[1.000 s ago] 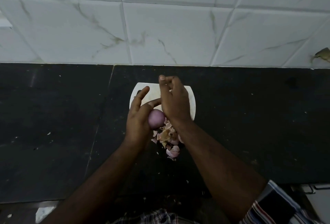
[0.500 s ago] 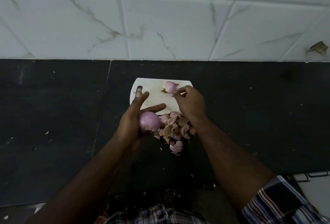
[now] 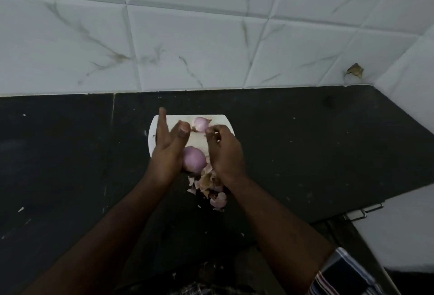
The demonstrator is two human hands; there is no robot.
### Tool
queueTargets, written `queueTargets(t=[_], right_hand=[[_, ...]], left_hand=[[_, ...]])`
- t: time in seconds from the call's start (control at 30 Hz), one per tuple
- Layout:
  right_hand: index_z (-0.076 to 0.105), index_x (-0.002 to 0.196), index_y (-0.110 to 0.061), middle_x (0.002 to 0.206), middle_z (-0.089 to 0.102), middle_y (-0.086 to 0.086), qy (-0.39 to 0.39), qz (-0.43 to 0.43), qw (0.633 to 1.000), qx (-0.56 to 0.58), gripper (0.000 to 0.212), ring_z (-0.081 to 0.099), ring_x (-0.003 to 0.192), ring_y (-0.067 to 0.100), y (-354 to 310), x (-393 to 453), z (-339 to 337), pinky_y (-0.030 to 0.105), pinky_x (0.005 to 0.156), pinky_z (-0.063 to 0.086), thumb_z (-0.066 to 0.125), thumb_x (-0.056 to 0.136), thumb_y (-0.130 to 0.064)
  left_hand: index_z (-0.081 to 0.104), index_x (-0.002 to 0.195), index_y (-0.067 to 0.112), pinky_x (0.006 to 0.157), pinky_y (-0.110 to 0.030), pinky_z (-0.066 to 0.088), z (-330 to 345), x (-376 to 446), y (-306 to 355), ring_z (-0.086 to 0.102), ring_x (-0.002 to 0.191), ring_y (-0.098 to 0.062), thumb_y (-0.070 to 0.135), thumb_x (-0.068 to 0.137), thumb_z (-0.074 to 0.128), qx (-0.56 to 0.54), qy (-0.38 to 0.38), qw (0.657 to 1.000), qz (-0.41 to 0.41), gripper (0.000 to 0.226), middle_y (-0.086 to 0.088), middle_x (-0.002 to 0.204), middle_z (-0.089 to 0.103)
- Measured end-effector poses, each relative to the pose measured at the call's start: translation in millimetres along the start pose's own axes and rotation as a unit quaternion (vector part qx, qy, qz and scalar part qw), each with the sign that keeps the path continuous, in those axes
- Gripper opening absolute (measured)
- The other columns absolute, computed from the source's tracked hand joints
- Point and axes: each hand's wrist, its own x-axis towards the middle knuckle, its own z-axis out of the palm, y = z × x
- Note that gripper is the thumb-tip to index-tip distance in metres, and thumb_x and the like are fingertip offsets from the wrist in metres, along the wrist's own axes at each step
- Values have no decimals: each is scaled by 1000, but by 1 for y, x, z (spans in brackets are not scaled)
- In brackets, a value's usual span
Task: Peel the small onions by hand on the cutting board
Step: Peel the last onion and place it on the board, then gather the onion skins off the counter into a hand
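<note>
The white cutting board point(image 3: 218, 119) lies on the dark desk point(image 3: 58, 153), a little way out from the tiled wall point(image 3: 187, 36). Over the board's left half the left hand point(image 3: 168, 151) is raised with its fingers point(image 3: 162, 118) straight and spread, pointing toward the wall; a peeled onion point(image 3: 194, 159) rests against its palm side over the board's near edge, and whether the palm cradles it or it lies on the board cannot be told. At the board's far edge lies a second small onion point(image 3: 200, 124), with bits of skin on it. Just right of that onion, the right hand point(image 3: 224, 151) hovers over the board's right half, its fingers point(image 3: 211, 131) curled with the tips drawn together right beside the onion; whether they pinch skin is too blurred to tell. Off the board's near edge, between the two wrists, lies a heap of peels point(image 3: 210, 189). Left and right of the board the desk runs dark and broad; further right, a side wall point(image 3: 404, 106) cuts in across it.
</note>
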Motion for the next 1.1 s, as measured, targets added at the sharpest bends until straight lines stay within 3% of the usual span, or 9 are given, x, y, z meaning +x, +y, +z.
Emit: queueTargets(t=[0.07, 0.13, 0.23, 0.3, 0.4, 0.6, 0.9, 1.0, 1.1], right_hand=[[66, 107, -18, 103, 70, -1, -15, 39, 999, -1, 27, 65, 96, 18, 15, 0, -13, 33, 81, 49, 53, 101, -41], [68, 111, -19, 107, 71, -4, -69, 76, 994, -29, 24, 65, 98, 14, 34, -2, -26, 29, 84, 49, 63, 95, -36], [68, 117, -20, 107, 71, -5, -115, 100, 986, -72, 29, 65, 98, 11, 58, -13, -34, 24, 81, 49, 70, 90, -28], [70, 109, -23, 94, 71, -11, -131, 94, 983, -83, 23, 66, 87, 7, 69, -20, -36, 12, 68, 45, 70, 86, -22], [74, 98, -22, 88, 73, -7, -155, 62, 982, -85, 16, 65, 79, 7, 80, -18, -35, 6, 61, 42, 70, 83, -18], [56, 141, -15, 139, 58, 5, -188, 20, 976, -110, 50, 56, 127, 19, 92, 12, -23, 27, 104, 41, 66, 95, -31], [54, 142, -16, 143, 56, 6, -240, -50, 960, -135, 48, 52, 131, 22, 95, 66, -1, 31, 108, 37, 61, 97, -32], [54, 141, -14, 142, 57, 8, -257, -83, 951, -151, 48, 53, 130, 25, 93, 84, 9, 35, 106, 40, 56, 100, -37], [53, 140, -9, 139, 58, 12, -277, -110, 940, -166, 48, 55, 126, 28, 93, 89, 16, 39, 102, 44, 51, 101, -38]], left_hand=[[40, 148, 40, 85, -49, 59, -9, 10, -2, 59, 125, -29, 67, 94, 49, -29, 45, 996, -74, 60, 8, 142, 53], [57, 125, 19, 61, -36, 59, -18, 19, -5, 66, 96, -27, 47, 102, 51, -108, 52, 979, -166, 37, -2, 112, 65], [56, 109, 13, 65, -32, 54, -25, 30, -12, 50, 75, -23, 14, 98, 56, -132, -3, 967, -217, 11, -7, 79, 55], [51, 130, 16, 80, -35, 53, -25, 40, -18, 57, 86, -21, 1, 94, 60, -69, -14, 977, -200, 40, -4, 92, 59], [47, 143, 16, 83, -32, 59, -21, 55, -32, 61, 99, -13, 2, 87, 73, 109, -23, 986, -125, 62, 1, 111, 57], [53, 142, 20, 93, -40, 54, -11, 82, -59, 62, 111, -20, 20, 84, 81, 329, 4, 944, -22, 64, -1, 124, 61], [47, 149, 21, 85, -25, 41, 4, 102, -68, 58, 109, -14, 26, 83, 83, 378, 17, 925, -30, 75, -4, 127, 61], [44, 151, 18, 100, -22, 35, 1, 98, -68, 49, 130, -16, 20, 83, 82, 398, 42, 917, -3, 78, -4, 149, 50], [45, 149, 22, 114, -34, 36, -6, 88, -73, 42, 141, -23, 22, 89, 74, 426, 66, 902, 8, 67, -3, 155, 45]])
